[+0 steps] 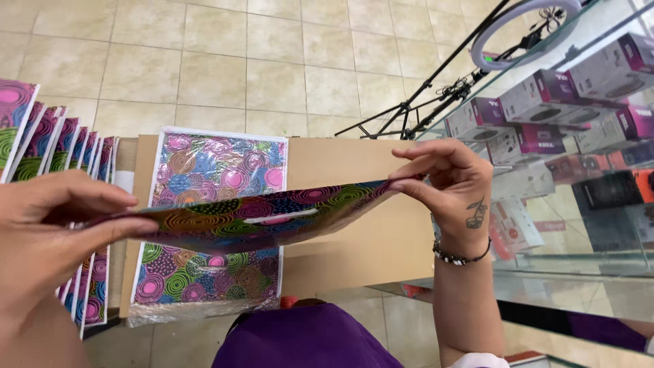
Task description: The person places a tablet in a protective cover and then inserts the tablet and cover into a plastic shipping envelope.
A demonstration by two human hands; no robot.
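Under the fingers, a flat stack of colourful swirl-patterned plastic bags lies on the brown cardboard desk, beside a glass display case. Left hand and right hand fingers pinch opposite ends of one swirl-patterned plastic bag with cut-out handle, stretched level between them.

Bag: I see one flat, multicoloured swirl-print, die-cut handle; held stretched horizontally, edge-on, above a matching stack.
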